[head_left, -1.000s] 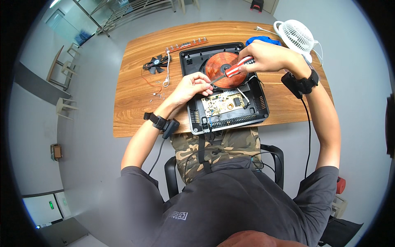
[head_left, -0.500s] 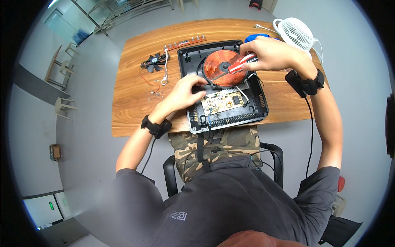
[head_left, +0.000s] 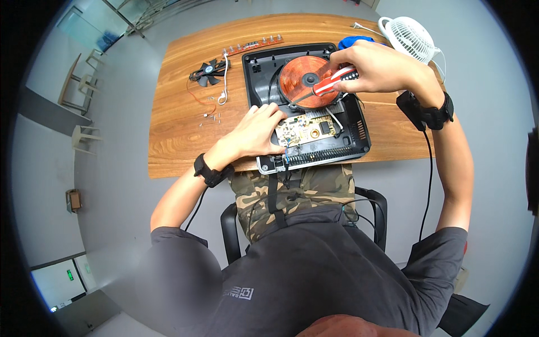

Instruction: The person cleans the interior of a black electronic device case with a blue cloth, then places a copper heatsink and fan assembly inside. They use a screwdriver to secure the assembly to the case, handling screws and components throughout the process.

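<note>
A screwdriver (head_left: 325,85) with a red and white handle is in my right hand (head_left: 373,68), its shaft slanting down to the left across a round copper coil (head_left: 297,73). The tip reaches the coil's lower-left rim. The coil sits in an open black plastic housing (head_left: 259,92), which looks like an induction cooker base. Nearer to me in the housing lies a pale circuit board (head_left: 303,128) with components and wires. My left hand (head_left: 258,132) grips the board's left end, thumb at its near side and fingers at its far side; the fingertips are partly hidden.
Left of the housing on the wooden table (head_left: 174,123) lie a black fan (head_left: 209,72), a white cable (head_left: 226,84) and several small screws (head_left: 212,119). A red strip board (head_left: 252,45) lies behind. A white desk fan (head_left: 412,39) and blue cloth (head_left: 355,41) are at far right.
My left hand has moved nearer to me, from beside the coil's lower-left rim onto the circuit board's left end. The screwdriver stays at the coil's edge in my right hand.
</note>
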A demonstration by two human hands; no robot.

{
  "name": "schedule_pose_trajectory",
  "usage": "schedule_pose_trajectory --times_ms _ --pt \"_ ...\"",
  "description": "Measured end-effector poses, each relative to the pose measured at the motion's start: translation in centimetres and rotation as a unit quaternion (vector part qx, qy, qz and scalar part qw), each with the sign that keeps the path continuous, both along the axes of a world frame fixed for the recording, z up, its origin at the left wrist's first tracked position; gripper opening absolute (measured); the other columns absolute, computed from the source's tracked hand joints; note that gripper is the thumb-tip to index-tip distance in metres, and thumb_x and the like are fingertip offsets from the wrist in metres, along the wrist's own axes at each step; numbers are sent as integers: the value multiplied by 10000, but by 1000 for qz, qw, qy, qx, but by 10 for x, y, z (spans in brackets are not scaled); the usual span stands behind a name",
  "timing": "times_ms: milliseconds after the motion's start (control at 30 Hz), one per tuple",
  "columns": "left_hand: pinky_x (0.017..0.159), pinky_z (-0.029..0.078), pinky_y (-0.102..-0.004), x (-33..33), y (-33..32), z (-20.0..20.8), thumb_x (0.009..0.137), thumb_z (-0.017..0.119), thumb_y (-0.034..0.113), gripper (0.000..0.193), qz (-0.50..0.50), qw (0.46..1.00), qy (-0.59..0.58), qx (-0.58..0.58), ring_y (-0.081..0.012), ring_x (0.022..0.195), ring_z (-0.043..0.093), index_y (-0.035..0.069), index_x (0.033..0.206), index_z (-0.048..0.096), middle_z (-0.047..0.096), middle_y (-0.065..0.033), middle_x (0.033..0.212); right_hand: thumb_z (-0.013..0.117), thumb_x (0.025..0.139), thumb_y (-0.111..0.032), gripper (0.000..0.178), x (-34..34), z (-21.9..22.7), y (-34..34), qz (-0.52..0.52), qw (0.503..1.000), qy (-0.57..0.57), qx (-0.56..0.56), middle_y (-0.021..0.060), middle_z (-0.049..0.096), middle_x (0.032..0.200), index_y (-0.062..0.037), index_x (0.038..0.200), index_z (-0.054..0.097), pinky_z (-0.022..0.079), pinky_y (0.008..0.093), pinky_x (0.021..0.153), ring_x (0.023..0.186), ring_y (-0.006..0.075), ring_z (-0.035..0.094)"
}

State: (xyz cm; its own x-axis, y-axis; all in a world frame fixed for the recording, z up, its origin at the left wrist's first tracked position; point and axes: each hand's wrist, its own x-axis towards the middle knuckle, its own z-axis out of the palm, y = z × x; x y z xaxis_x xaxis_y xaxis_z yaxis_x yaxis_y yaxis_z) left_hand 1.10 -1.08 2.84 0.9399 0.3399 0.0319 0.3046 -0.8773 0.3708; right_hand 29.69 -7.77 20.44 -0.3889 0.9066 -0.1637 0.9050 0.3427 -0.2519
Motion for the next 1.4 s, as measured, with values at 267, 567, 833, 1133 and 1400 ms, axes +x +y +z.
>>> schedule_pose_trajectory --times_ms 267,567,833,1133,1400 --pt "995 441 -411 -2 -4 -1 711 893 257 758 34 997 -27 -58 -309 1130 561 32 1363 580 592 -115 1228 739 844 -315 363 -9 -3 0 62 998 6 15 201 709 806 18 988 731 546 417 700 776 348 697" --pt "1103 403 -435 -5 -4 -8 719 877 187 776 31 995 -58 -76 -319 1331 529 37 1401 538 602 -155 1373 728 836 -295 283 -32 -9 3 122 991 44 32 171 626 661 -18 887 695 497 430 609 666 365 641" --pt "1107 384 -445 -6 -1 -5 716 817 106 700 16 992 -76 -96 -326 1309 532 36 1359 550 597 -154 1360 738 832 -303 289 -35 -16 4 136 990 23 41 161 664 694 -21 887 702 519 426 621 678 355 661" --pt "1109 384 -440 -7 -1 -7 722 783 88 659 21 992 -92 -89 -318 1300 537 34 1341 562 608 -142 1334 786 774 -276 313 -47 -11 10 122 992 -12 -14 170 719 840 -25 959 758 567 422 771 852 349 712" --pt "1107 387 -436 -6 1 -4 728 780 85 666 16 991 -86 -101 -314 1290 542 29 1355 561 609 -144 1327 769 781 -280 291 -52 -19 15 152 988 -19 -2 167 708 792 -24 917 744 556 433 701 780 352 702"
